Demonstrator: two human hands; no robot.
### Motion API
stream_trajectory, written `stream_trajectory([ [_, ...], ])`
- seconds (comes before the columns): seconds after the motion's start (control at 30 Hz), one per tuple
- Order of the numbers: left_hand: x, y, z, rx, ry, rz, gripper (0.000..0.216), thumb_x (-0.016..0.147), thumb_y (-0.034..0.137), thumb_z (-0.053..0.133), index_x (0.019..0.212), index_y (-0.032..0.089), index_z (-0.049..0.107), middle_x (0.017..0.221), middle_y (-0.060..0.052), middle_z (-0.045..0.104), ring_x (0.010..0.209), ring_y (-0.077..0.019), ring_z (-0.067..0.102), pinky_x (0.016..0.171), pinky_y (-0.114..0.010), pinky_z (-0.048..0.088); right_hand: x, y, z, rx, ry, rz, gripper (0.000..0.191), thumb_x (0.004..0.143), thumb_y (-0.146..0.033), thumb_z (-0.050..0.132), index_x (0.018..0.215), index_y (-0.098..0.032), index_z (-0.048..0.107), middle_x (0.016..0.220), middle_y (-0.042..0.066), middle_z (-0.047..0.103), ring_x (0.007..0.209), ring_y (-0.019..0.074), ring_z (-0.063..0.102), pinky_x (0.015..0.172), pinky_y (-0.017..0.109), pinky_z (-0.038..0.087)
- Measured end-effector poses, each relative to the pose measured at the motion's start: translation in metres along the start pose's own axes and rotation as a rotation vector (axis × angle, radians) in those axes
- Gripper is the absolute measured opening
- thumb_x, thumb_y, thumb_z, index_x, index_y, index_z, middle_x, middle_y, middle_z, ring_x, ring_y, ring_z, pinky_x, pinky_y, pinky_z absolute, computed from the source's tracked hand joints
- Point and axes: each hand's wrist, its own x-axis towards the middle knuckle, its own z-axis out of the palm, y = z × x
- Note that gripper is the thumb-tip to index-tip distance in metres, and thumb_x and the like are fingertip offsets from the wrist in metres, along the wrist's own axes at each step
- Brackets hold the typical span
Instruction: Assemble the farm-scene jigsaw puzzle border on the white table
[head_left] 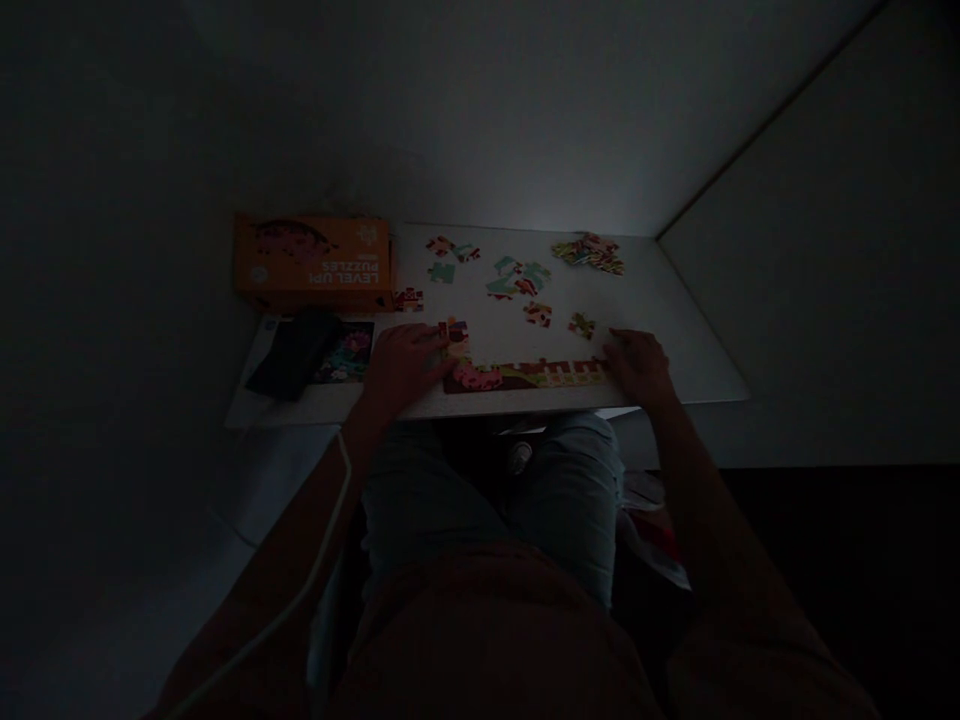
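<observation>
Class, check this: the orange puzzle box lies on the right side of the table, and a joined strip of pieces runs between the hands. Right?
No. The head view shows the box on the left side of the table; the strip does run between the left hand and right hand.

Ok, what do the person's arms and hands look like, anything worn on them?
The left hand and right hand are bare, no gloves showing. The left forearm and right forearm look uncovered. A thin white cable runs down the left one from the wrist. Too dim to tell rings or sleeve edges.
</observation>
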Motion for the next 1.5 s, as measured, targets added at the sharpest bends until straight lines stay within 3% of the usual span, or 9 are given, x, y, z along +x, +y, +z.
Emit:
stream_trajectory([
  [0.1,0.001,-0.001,0.002,-0.011,0.021,-0.012,0.049,0.106,0.044,0.070,0.148,0.017,0.071,0.151,-0.011,0.070,0.140,-0.0307,0.064,0.123,-0.050,0.047,0.006,0.003,0.002,0.014,-0.015,0.008,0.051,0.098,-0.053,0.053,0.140,-0.029,0.070,0.145,0.020,0.066,0.132,0.0428,0.064,0.114,0.067,0.050],
  [0.23,0.003,-0.006,0.007,-0.025,0.029,-0.036,0.048,0.105,0.047,0.069,0.148,0.026,0.072,0.150,-0.009,0.070,0.139,-0.0321,0.064,0.122,-0.051,0.049,0.024,0.000,0.014,0.053,-0.032,-0.030,0.059,0.095,-0.058,0.061,0.145,-0.027,0.070,0.144,0.020,0.064,0.121,0.0410,0.069,0.110,0.064,0.055],
  [0.37,0.005,-0.008,0.007,-0.025,0.004,-0.065,0.049,0.105,0.048,0.064,0.148,0.026,0.070,0.154,-0.010,0.067,0.144,-0.0323,0.061,0.126,-0.051,0.047,0.038,-0.004,0.026,0.006,-0.011,-0.030,0.059,0.094,-0.066,0.064,0.140,-0.029,0.073,0.146,0.018,0.062,0.130,0.0436,0.065,0.111,0.068,0.054],
  [0.67,0.004,0.004,0.005,0.182,-0.070,-0.242,0.095,0.106,0.074,0.048,0.173,0.008,0.034,0.179,-0.025,0.032,0.165,-0.0414,0.032,0.136,-0.059,0.024,0.031,-0.003,0.025,0.045,0.027,-0.056,0.052,0.095,-0.070,0.059,0.130,-0.036,0.076,0.140,0.018,0.065,0.118,0.0431,0.070,0.107,0.067,0.057],
  [0.9,0.005,0.005,-0.003,0.116,-0.135,-0.218,0.106,0.101,0.086,0.044,0.177,0.014,0.030,0.182,-0.017,0.030,0.167,-0.0396,0.030,0.137,-0.058,0.021,0.028,-0.009,0.024,0.055,0.060,-0.054,0.050,0.094,-0.068,0.059,0.127,-0.034,0.076,0.141,0.019,0.065,0.108,0.0412,0.072,0.104,0.067,0.058],
  [1.07,0.005,0.006,-0.004,0.131,-0.145,-0.169,0.101,0.101,0.081,0.053,0.175,0.016,0.035,0.181,-0.016,0.033,0.167,-0.0365,0.029,0.137,-0.055,0.021,0.028,-0.012,0.022,0.037,0.038,-0.041,0.057,0.095,-0.073,0.055,0.127,-0.032,0.077,0.139,0.021,0.065,0.115,0.0431,0.071,0.105,0.067,0.057],
  [1.2,0.004,0.006,-0.002,0.150,-0.164,-0.117,0.098,0.103,0.076,0.059,0.171,0.009,0.038,0.181,-0.018,0.031,0.169,-0.0367,0.025,0.137,-0.057,0.020,0.027,-0.013,0.021,0.030,0.034,-0.035,0.059,0.096,-0.077,0.053,0.129,-0.034,0.077,0.140,0.020,0.064,0.101,0.0378,0.073,0.103,0.064,0.058],
  [1.4,0.004,0.006,-0.003,0.126,-0.181,-0.039,0.096,0.104,0.075,0.060,0.176,0.019,0.030,0.183,-0.013,0.031,0.171,-0.0358,0.021,0.136,-0.055,0.021,0.028,-0.012,0.023,0.028,0.058,-0.005,0.062,0.095,-0.074,0.055,0.128,-0.027,0.076,0.137,0.021,0.066,0.095,0.0366,0.072,0.101,0.061,0.059],
  [1.5,0.004,0.006,-0.004,0.112,-0.187,-0.041,0.098,0.104,0.074,0.060,0.176,0.015,0.028,0.183,-0.017,0.028,0.170,-0.0344,0.023,0.137,-0.053,0.020,0.029,-0.009,0.025,0.052,0.052,0.003,0.058,0.096,-0.074,0.055,0.128,-0.030,0.075,0.138,0.022,0.066,0.098,0.0390,0.072,0.102,0.064,0.057],
])
